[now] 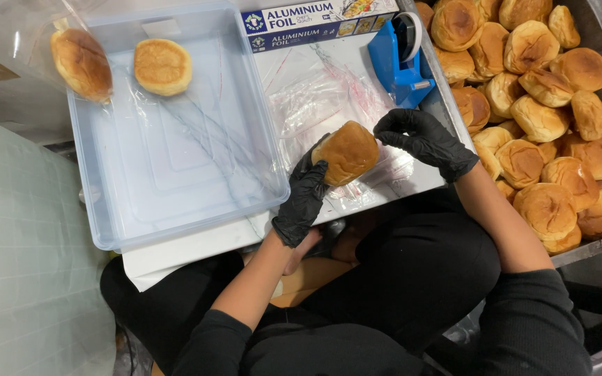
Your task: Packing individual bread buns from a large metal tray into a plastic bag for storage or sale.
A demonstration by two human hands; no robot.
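My left hand [303, 197], in a black glove, grips a golden-brown bun [347, 152] from below and holds it over a stack of clear plastic bags [315, 94]. Just to the bun's right is my right hand [423, 141], also in a black glove, with its fingers curled at the bun's edge and on the top bag. Whether it pinches the bag I cannot tell.
A clear plastic tub [175, 174] at the left holds two bagged buns [81, 63] [162, 66]. A blue tape dispenser [400, 59] and a foil box [315, 22] sit beyond the bags. A metal tray [597, 244] at the right is heaped with buns [545, 118].
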